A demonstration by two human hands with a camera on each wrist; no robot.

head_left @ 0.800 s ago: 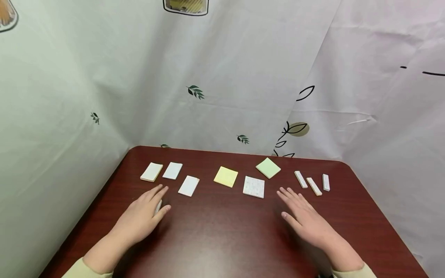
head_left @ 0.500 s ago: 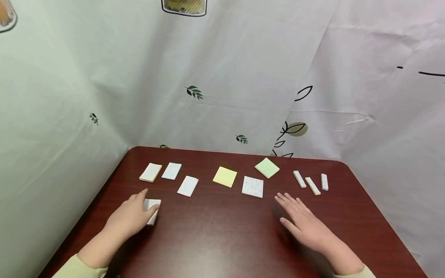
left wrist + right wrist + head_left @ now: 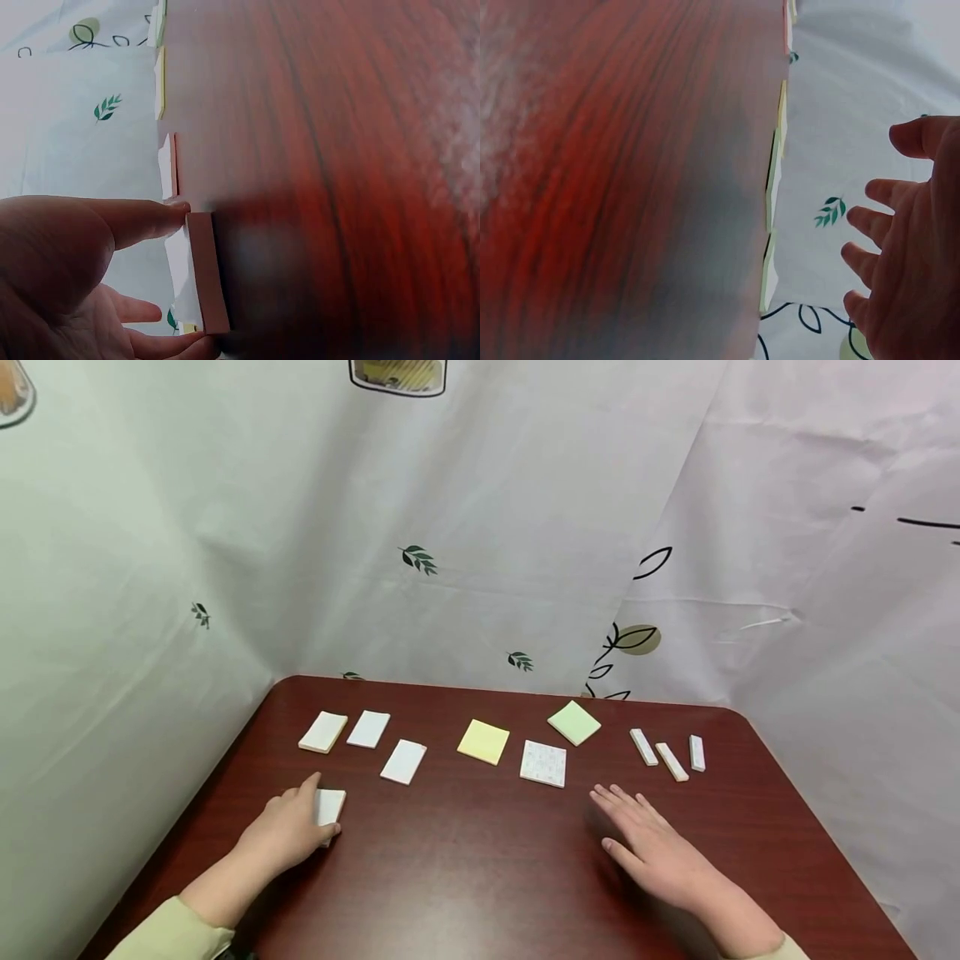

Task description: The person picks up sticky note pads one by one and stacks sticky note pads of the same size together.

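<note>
My left hand (image 3: 279, 831) is at the left of the table, spanning a white-topped sticky note pad (image 3: 330, 806). In the left wrist view the thumb touches one end of the pad's pinkish side (image 3: 206, 274) and the fingertips the other end, pinching it between them. My right hand (image 3: 654, 850) is held low over the right side of the table, fingers straight and holding nothing. A white patterned square pad (image 3: 543, 764) lies beyond its fingertips to the left.
On the dark red table (image 3: 465, 868), several white rectangular pads such as this one (image 3: 403, 762) lie back left. A yellow pad (image 3: 483, 742) and a green pad (image 3: 574, 722) lie mid-back. Narrow white strips (image 3: 671, 762) lie back right. A patterned curtain (image 3: 480, 527) hangs behind.
My left hand has moved left and lowered the pad flat toward the table; more of its white top shows now. My right hand has barely shifted.
</note>
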